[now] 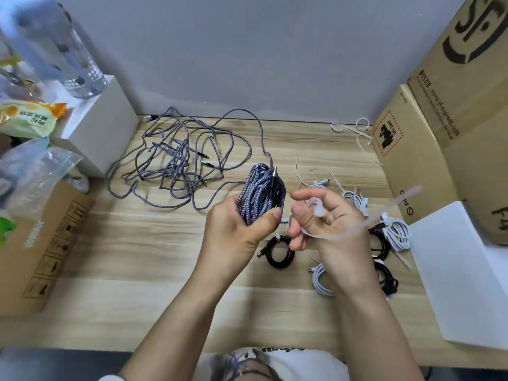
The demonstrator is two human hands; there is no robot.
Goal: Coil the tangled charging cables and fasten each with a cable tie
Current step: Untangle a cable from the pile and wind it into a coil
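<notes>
My left hand point(236, 232) grips a coiled grey braided cable point(261, 193) upright above the wooden table point(137, 257). A strand runs from the coil back to a tangled heap of grey braided cables point(178, 158) at the back left. Just to the coil's right, my right hand point(324, 224) pinches a translucent white cable tie point(365, 229), blurred, its tail sticking out to the right. Below and right of my hands lie tied coils: a black coil point(277, 253), a white coil point(320, 279) and more white coils point(395, 232).
Loose white cable ties point(354, 130) lie at the back right. Cardboard boxes point(439, 133) line the right side, with a white box point(461, 270) in front. At the left stand a white box point(104, 125), a clear bottle point(63, 48), snack bags and a cardboard box point(41, 243).
</notes>
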